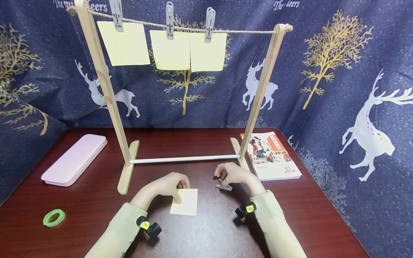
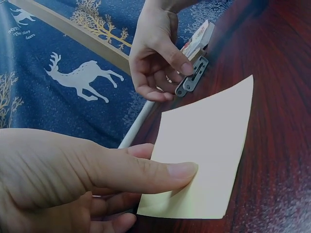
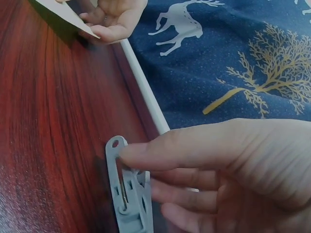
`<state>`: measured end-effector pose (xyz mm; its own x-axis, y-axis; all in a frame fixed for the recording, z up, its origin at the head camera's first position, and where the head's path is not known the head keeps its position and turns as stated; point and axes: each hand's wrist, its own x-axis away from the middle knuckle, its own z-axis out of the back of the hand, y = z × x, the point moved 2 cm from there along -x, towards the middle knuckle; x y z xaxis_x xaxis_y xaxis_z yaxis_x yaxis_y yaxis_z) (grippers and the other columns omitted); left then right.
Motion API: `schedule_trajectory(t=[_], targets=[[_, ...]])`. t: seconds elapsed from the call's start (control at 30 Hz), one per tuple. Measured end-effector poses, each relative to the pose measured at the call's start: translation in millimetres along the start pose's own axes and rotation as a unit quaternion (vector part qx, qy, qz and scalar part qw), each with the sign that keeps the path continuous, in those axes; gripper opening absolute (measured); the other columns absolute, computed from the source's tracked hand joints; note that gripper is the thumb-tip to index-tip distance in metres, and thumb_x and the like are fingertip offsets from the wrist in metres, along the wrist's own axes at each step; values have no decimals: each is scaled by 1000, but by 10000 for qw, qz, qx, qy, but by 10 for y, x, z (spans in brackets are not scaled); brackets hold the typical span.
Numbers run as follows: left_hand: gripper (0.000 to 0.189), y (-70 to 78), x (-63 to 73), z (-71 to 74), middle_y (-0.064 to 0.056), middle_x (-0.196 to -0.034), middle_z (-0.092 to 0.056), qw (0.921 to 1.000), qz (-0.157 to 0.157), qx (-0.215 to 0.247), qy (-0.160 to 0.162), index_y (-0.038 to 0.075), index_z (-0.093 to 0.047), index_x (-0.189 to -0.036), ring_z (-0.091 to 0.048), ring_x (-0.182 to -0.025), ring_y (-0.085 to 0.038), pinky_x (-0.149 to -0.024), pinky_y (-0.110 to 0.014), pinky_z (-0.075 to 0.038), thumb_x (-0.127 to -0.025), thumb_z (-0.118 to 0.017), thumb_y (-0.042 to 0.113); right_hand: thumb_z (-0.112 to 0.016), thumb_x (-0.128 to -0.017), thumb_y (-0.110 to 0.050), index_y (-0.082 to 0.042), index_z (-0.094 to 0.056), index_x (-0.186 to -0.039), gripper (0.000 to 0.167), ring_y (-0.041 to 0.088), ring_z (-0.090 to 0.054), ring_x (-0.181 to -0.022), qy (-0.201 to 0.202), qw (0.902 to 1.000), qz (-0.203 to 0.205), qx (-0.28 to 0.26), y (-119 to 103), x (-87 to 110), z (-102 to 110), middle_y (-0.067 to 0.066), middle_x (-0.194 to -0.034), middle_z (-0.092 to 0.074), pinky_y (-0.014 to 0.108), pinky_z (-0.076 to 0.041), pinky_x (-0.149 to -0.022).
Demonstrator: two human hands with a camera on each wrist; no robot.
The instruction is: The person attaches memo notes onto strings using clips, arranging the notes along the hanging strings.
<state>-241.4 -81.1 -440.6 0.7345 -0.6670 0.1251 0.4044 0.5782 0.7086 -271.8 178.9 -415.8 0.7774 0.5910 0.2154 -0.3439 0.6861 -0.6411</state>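
Observation:
My left hand (image 1: 168, 184) pinches a pale yellow sticky note (image 1: 188, 205) by its left side, thumb on top and fingers behind. In the left wrist view the note (image 2: 208, 138) tilts up off the tabletop with its far corner bent. To the right, my right hand (image 1: 235, 173) holds a grey clothespin (image 1: 226, 187) low over the table. The right wrist view shows the thumb on one handle of the clothespin (image 3: 127, 206), fingers on its other side. Partly out of that frame is the clothespin's lower end.
A wooden frame (image 1: 106, 84) carries a rope (image 1: 245, 32) with several yellow notes hung by grey clothespins (image 1: 169, 21). A white rod (image 1: 184, 159) joins its feet. Around it lie a pink case (image 1: 75, 157), a green tape roll (image 1: 53, 218) and a book (image 1: 274, 157).

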Motion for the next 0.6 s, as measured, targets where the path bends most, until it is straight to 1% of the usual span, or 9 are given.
schedule_trajectory(t=[0.1, 0.2, 0.27, 0.4, 0.6], targets=[[44, 0, 5, 3, 3, -85, -61, 10000, -28, -21, -27, 9, -66, -92, -54, -81, -10, -75, -24, -47, -56, -86, -6, -85, -64, -5, -1, -64, -97, 40, 7, -58, -74, 25, 9998, -167, -44, 2, 19, 2, 5, -86, -66, 22, -49, -70], [45, 10, 12, 4, 3, -85, -61, 9999, -45, -81, -55, 8, -68, -96, -52, -81, -8, -74, -24, -45, -56, -85, -6, -87, -62, -7, -3, -63, -92, 39, 6, -54, -70, -33, 9993, -354, 80, 8, 31, -9, 2, -81, -64, 20, -46, -66], [45, 21, 16, 6, 4, -84, -62, 9999, -34, -122, -65, 7, -70, -97, -51, -80, -7, -74, -23, -45, -56, -85, -6, -88, -62, -9, -5, -62, -89, 38, 6, -52, -69, -78, 9989, -402, 212, 17, 26, -24, 1, -78, -63, 20, -45, -66], [42, 38, 18, 12, 5, -81, -63, 9999, -9, -158, -47, 8, -71, -93, -51, -78, -7, -72, -23, -45, -55, -85, -6, -89, -61, -12, -8, -62, -85, 37, 5, -50, -68, -78, 9979, -438, 472, 34, 6, -51, -2, -75, -60, 20, -44, -66], [41, 21, 20, 14, 4, -80, -63, 10000, 0, -34, -76, 8, -70, -93, -52, -76, -6, -69, -22, -45, -56, -84, -5, -90, -59, -13, -9, -61, -83, 38, 6, -49, -68, -24, 9960, -565, 684, 0, -6, -81, -4, -73, -57, 20, -43, -65]])
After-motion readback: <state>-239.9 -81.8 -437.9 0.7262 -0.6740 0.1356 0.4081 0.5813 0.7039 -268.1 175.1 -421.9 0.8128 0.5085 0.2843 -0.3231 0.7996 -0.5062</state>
